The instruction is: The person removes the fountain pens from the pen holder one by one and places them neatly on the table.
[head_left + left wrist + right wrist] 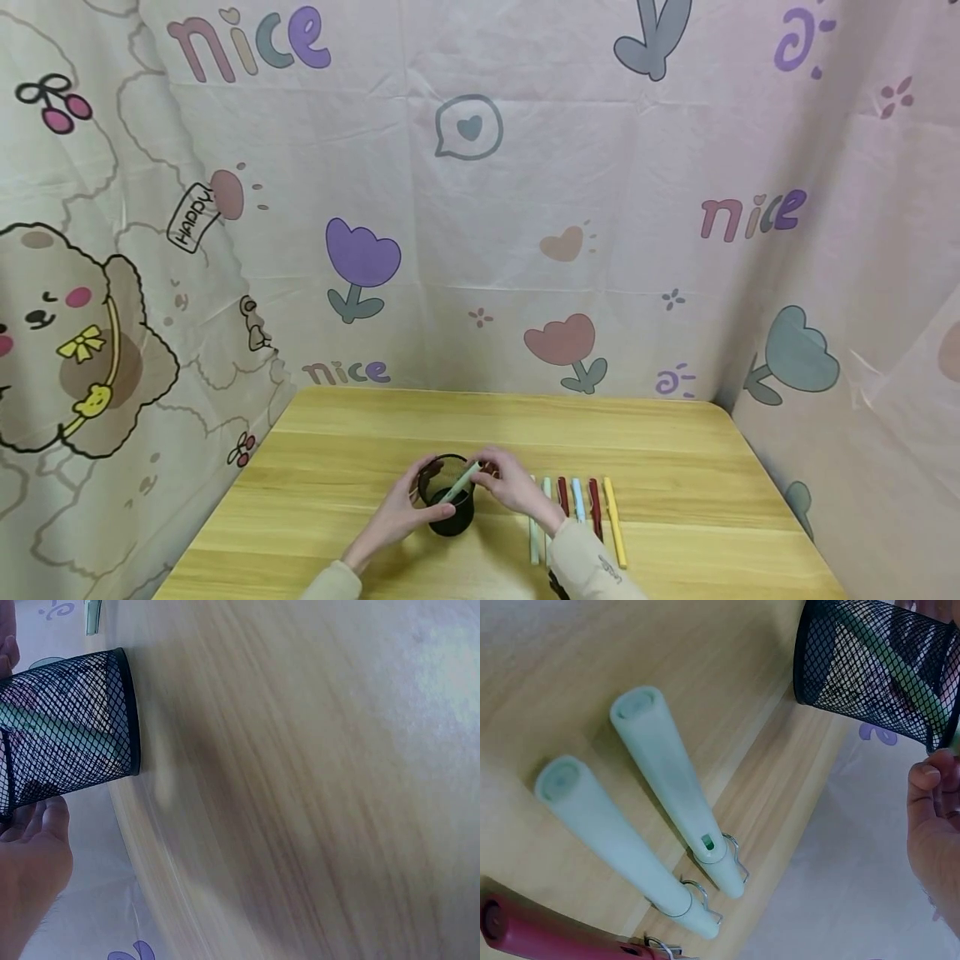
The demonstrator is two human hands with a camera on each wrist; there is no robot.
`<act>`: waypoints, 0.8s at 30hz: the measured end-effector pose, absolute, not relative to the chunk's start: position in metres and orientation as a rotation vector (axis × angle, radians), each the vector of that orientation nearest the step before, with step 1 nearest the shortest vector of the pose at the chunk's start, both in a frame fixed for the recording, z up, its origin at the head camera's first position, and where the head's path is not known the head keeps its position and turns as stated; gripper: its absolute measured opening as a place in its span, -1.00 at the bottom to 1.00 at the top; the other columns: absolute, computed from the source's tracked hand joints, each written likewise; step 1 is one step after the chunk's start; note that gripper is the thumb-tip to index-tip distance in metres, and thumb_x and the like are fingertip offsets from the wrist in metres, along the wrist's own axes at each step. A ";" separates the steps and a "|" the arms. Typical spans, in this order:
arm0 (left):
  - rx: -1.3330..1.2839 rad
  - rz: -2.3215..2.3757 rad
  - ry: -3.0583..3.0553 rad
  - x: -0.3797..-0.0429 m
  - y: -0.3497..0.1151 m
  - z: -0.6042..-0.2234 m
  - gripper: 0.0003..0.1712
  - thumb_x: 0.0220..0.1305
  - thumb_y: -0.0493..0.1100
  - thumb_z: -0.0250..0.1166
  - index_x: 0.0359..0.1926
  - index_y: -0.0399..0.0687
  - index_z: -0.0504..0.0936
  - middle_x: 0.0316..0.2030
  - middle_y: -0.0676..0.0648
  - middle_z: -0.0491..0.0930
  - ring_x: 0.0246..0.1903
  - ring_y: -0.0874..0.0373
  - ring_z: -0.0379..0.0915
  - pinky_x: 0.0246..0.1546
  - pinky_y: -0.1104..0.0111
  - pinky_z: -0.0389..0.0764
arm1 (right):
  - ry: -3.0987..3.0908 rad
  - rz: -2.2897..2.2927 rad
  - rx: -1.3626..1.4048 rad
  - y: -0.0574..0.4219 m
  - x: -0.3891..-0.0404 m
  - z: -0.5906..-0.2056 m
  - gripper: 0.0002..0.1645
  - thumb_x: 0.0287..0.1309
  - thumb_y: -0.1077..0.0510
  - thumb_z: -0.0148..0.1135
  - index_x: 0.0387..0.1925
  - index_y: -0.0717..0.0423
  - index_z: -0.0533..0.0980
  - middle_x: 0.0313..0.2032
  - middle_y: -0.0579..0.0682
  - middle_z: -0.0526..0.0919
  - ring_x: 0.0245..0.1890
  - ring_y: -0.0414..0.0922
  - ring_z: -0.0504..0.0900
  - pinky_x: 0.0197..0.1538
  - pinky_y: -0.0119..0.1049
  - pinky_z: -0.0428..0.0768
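Note:
A black mesh pen holder (452,523) stands upright on the table. My left hand (401,507) grips it from the left, thumb at the near side and fingers around the far side. Slanting inside the holder is a light green pen (461,483), its upper end at the rim. My right hand (512,481) pinches that upper end. Through the mesh in the left wrist view, the green pen (64,735) reaches down toward the base. The right wrist view shows the right hand (937,802) at the holder's rim.
Right of the holder lies a row of pens: two light green pens (534,533), dark red pens (596,504), a light blue pen (577,496) and a yellow pen (615,522). The right sleeve (588,562) covers part of the row. A printed curtain (480,208) hangs behind the wooden table (337,450).

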State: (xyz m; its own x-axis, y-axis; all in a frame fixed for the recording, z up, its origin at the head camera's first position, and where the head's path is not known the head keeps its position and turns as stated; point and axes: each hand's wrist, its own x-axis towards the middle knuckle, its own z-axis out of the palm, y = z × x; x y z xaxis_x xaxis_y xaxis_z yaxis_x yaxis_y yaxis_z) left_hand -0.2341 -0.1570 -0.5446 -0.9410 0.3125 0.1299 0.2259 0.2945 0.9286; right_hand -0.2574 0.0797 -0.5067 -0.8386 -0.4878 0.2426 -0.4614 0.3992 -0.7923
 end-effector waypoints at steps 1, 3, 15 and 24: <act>0.515 1.749 2.468 -0.234 -0.157 -0.545 0.01 0.13 -0.16 0.52 0.50 -0.20 0.17 0.40 -0.33 0.37 0.43 -0.29 0.24 0.46 -0.20 0.25 | 2.600 -1.480 -0.869 0.080 -0.257 -0.507 -0.76 0.34 0.28 0.21 -0.02 0.30 0.62 -0.22 0.09 0.65 -0.39 -0.33 0.47 -0.38 -0.54 0.49; 0.514 1.755 2.467 -0.234 -0.157 -0.544 0.01 0.13 -0.16 0.53 0.50 -0.21 0.18 0.40 -0.33 0.38 0.43 -0.29 0.25 0.46 -0.20 0.24 | 2.597 -1.515 -0.838 0.080 -0.256 -0.508 -0.76 0.36 0.26 0.20 -0.02 0.29 0.61 -0.22 0.10 0.65 -0.42 -0.36 0.46 -0.40 -0.55 0.48; 0.516 1.763 2.469 -0.233 -0.157 -0.544 0.03 0.12 -0.16 0.53 0.50 -0.25 0.17 0.40 -0.32 0.39 0.42 -0.27 0.27 0.46 -0.16 0.24 | 2.502 -1.809 -0.669 0.082 -0.245 -0.509 -0.75 0.36 0.26 0.19 -0.01 0.32 0.59 -0.22 0.25 0.65 -0.41 -0.37 0.55 -0.38 -0.52 0.56; 0.506 1.766 2.465 -0.232 -0.156 -0.543 0.03 0.12 -0.16 0.53 0.50 -0.24 0.17 0.41 -0.30 0.38 0.44 -0.25 0.26 0.47 -0.15 0.22 | 2.288 -2.131 -0.578 0.086 -0.243 -0.515 -0.66 0.37 0.24 0.19 0.04 0.43 0.54 -0.19 0.47 0.65 -0.33 -0.28 0.67 -0.24 -0.48 0.69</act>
State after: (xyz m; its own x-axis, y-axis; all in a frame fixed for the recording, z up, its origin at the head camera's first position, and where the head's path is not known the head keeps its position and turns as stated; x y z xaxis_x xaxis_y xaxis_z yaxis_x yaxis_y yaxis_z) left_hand -0.2321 -0.1563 -0.5434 -0.9436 0.3023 0.1348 0.2250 0.2870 0.9311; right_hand -0.2426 0.0860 -0.5150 -0.9332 -0.2361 0.2709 -0.2870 0.0358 -0.9573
